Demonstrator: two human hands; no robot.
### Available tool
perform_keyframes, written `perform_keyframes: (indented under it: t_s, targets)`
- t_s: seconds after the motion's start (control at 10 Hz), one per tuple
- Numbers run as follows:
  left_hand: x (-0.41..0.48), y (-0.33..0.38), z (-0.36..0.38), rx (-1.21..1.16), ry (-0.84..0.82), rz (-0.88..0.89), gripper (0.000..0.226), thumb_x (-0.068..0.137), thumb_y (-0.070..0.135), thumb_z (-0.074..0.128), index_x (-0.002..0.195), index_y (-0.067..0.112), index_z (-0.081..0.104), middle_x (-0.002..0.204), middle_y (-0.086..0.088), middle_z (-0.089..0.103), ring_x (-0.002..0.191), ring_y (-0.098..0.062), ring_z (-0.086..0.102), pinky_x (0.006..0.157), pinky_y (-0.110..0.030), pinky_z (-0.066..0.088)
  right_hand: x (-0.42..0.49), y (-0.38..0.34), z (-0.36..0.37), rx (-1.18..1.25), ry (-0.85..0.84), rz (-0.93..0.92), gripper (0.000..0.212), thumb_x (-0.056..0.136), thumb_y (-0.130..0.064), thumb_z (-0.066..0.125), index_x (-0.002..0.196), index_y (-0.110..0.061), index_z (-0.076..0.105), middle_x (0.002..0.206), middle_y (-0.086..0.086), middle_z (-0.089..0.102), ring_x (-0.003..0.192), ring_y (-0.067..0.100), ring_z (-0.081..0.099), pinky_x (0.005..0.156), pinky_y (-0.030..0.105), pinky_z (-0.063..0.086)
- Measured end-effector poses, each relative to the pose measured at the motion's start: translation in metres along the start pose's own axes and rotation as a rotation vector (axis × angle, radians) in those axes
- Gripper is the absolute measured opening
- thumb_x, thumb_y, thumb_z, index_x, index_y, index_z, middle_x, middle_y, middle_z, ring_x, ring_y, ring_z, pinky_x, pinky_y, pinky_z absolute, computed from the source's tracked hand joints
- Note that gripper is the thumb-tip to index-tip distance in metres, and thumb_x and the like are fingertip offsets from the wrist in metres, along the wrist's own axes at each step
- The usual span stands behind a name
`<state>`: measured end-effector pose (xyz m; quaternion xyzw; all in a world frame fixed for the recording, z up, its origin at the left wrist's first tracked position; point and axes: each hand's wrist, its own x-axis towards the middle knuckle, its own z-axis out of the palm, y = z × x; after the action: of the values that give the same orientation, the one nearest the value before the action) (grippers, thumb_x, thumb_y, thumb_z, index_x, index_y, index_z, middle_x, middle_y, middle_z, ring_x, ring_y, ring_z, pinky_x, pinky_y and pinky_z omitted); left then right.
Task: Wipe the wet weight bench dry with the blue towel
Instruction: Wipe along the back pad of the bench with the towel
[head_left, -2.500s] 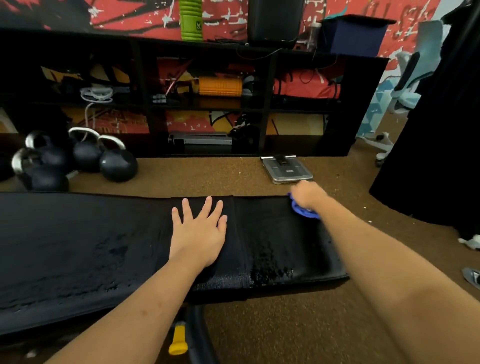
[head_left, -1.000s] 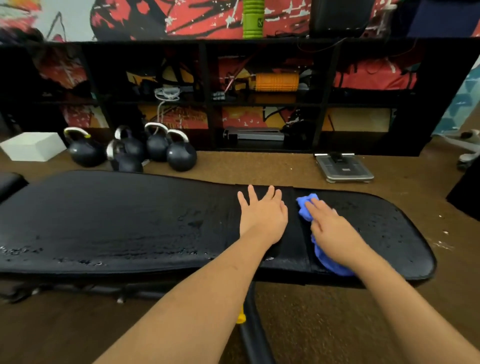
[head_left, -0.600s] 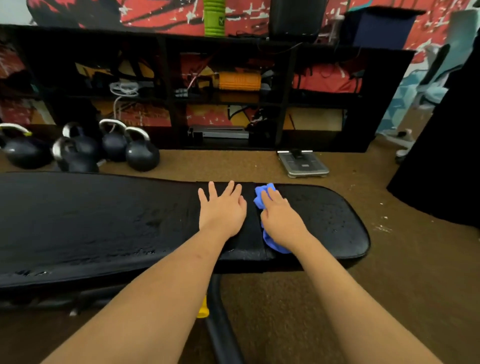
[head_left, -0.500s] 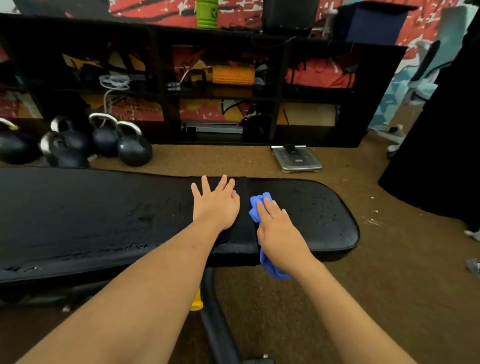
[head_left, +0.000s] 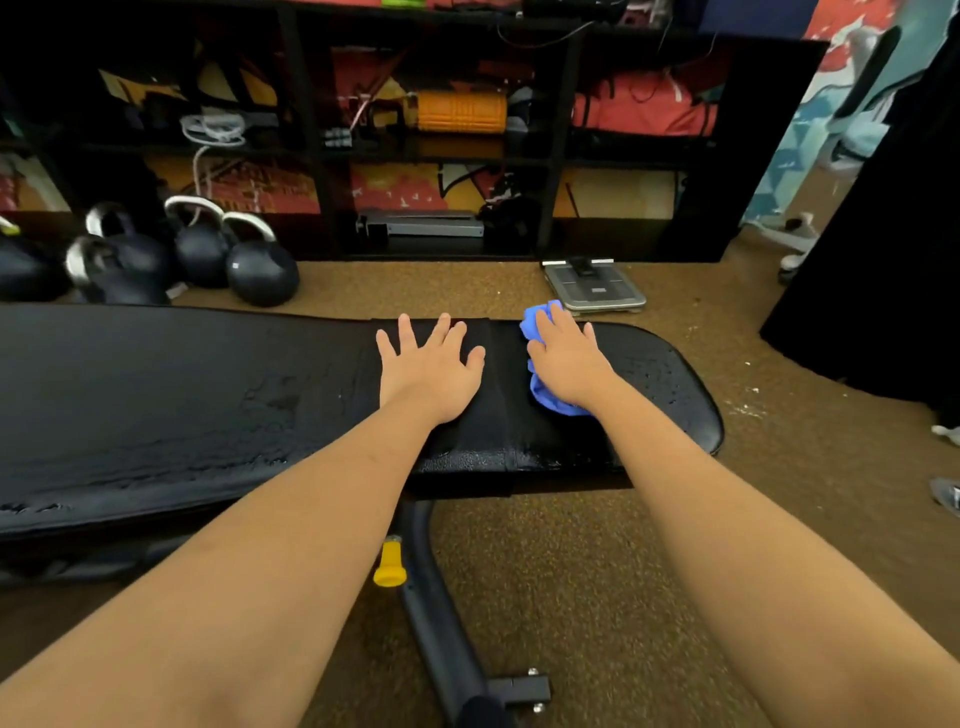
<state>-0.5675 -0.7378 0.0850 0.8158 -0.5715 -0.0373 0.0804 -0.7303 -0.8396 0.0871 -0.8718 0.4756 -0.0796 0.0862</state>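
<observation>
The black padded weight bench (head_left: 182, 405) stretches from the left edge to the middle right, with wet patches and droplets on its surface. My left hand (head_left: 428, 371) lies flat on it, fingers spread, just left of the seam between the two pads. My right hand (head_left: 569, 358) presses the crumpled blue towel (head_left: 550, 402) onto the right pad near its far edge. Blue cloth shows past my fingertips and under my wrist. Water beads remain on the rounded right end (head_left: 660, 374).
Several black kettlebells (head_left: 260, 270) stand on the brown floor behind the bench at left. A grey scale (head_left: 595, 288) lies just behind the towel. A black shelf unit (head_left: 457, 156) runs along the back. The bench's black frame (head_left: 441, 613) with a yellow knob (head_left: 388, 569) runs toward me.
My right hand has pushed the towel away from me, from the bench's near edge up to its far edge. My left hand has stayed flat beside the seam.
</observation>
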Motion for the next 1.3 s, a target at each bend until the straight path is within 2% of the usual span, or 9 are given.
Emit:
perform_keyframes:
  t_s: [0.2, 0.3, 0.5, 0.7, 0.8, 0.9, 1.0, 1.2, 1.3]
  targets:
    - [0.001, 0.000, 0.001, 0.027, -0.002, 0.008, 0.065, 0.100, 0.060, 0.007, 0.158, 0.032, 0.007, 0.166, 0.010, 0.000, 0.151, -0.039, -0.011, 0.118, -0.062, -0.004, -0.123, 0.000, 0.001, -0.125, 0.098, -0.100, 0.058, 0.101, -0.036, 0.015, 0.153, -0.011, 0.023, 0.161, 0.004, 0.021, 0.148, 0.020, 0.018, 0.121, 0.052, 0.006]
    - [0.001, 0.000, 0.001, 0.047, -0.006, 0.015, 0.064, 0.100, 0.059, 0.005, 0.158, 0.034, 0.003, 0.166, 0.010, -0.003, 0.150, -0.040, -0.011, 0.118, -0.063, -0.005, -0.115, 0.006, -0.001, -0.166, 0.042, -0.080, 0.061, 0.100, -0.040, 0.009, 0.154, -0.015, 0.020, 0.162, 0.001, 0.018, 0.150, 0.016, 0.014, 0.120, 0.053, 0.000]
    - [0.003, -0.001, 0.002, 0.053, -0.009, 0.010, 0.064, 0.099, 0.060, 0.004, 0.158, 0.035, 0.001, 0.166, 0.010, -0.003, 0.150, -0.040, -0.012, 0.117, -0.064, -0.005, 0.002, 0.019, -0.008, -0.109, -0.056, 0.049, 0.060, 0.104, -0.044, 0.018, 0.156, -0.014, 0.012, 0.165, 0.005, -0.003, 0.151, 0.025, -0.009, 0.119, 0.056, -0.008]
    - [0.004, -0.001, 0.004, 0.049, -0.007, 0.019, 0.064, 0.099, 0.060, 0.004, 0.158, 0.035, 0.002, 0.166, 0.010, -0.002, 0.150, -0.041, -0.011, 0.117, -0.064, -0.005, -0.011, 0.018, -0.013, -0.093, -0.045, -0.022, 0.046, 0.104, -0.041, 0.024, 0.136, -0.011, 0.038, 0.145, 0.002, 0.034, 0.141, 0.019, 0.027, 0.118, 0.060, -0.003]
    - [0.004, -0.002, 0.004, 0.050, 0.004, 0.025, 0.064, 0.099, 0.059, 0.004, 0.158, 0.034, 0.002, 0.166, 0.009, -0.002, 0.150, -0.041, -0.011, 0.117, -0.064, -0.004, -0.074, 0.022, -0.009, -0.102, -0.011, -0.099, 0.050, 0.104, -0.042, 0.023, 0.142, -0.013, 0.036, 0.150, -0.001, 0.031, 0.145, 0.016, 0.021, 0.119, 0.057, -0.002]
    - [0.003, -0.002, 0.004, 0.053, 0.018, 0.027, 0.064, 0.099, 0.059, 0.004, 0.158, 0.034, 0.002, 0.167, 0.009, -0.002, 0.150, -0.042, -0.010, 0.117, -0.064, -0.004, -0.129, 0.025, -0.008, -0.153, 0.057, -0.092, 0.073, 0.096, -0.055, 0.006, 0.153, -0.014, 0.024, 0.160, -0.003, 0.022, 0.150, 0.012, 0.010, 0.121, 0.050, -0.002]
    - [0.004, -0.001, 0.005, 0.055, 0.025, 0.027, 0.064, 0.099, 0.059, 0.004, 0.158, 0.034, 0.003, 0.167, 0.009, -0.001, 0.150, -0.042, -0.010, 0.117, -0.064, -0.004, -0.131, 0.028, -0.007, -0.176, 0.039, -0.083, 0.078, 0.093, -0.058, 0.000, 0.154, -0.014, 0.022, 0.161, -0.003, 0.021, 0.151, 0.013, 0.007, 0.121, 0.049, -0.003]
    - [0.004, -0.002, 0.006, 0.059, 0.023, 0.026, 0.064, 0.100, 0.059, 0.004, 0.158, 0.034, 0.003, 0.167, 0.009, -0.001, 0.150, -0.042, -0.011, 0.117, -0.064, -0.004, -0.007, 0.035, -0.017, -0.187, -0.088, -0.052, 0.043, 0.107, -0.026, 0.021, 0.149, -0.019, 0.027, 0.160, 0.011, 0.009, 0.150, 0.027, -0.003, 0.115, 0.066, -0.002]
    - [0.004, -0.002, 0.004, 0.056, 0.013, 0.029, 0.063, 0.100, 0.059, 0.004, 0.158, 0.034, 0.003, 0.167, 0.009, -0.001, 0.150, -0.042, -0.011, 0.117, -0.064, -0.005, 0.032, 0.031, -0.022, -0.151, -0.123, 0.020, 0.045, 0.108, -0.029, 0.020, 0.150, -0.017, 0.027, 0.159, 0.014, 0.014, 0.150, 0.030, 0.003, 0.115, 0.064, -0.003]
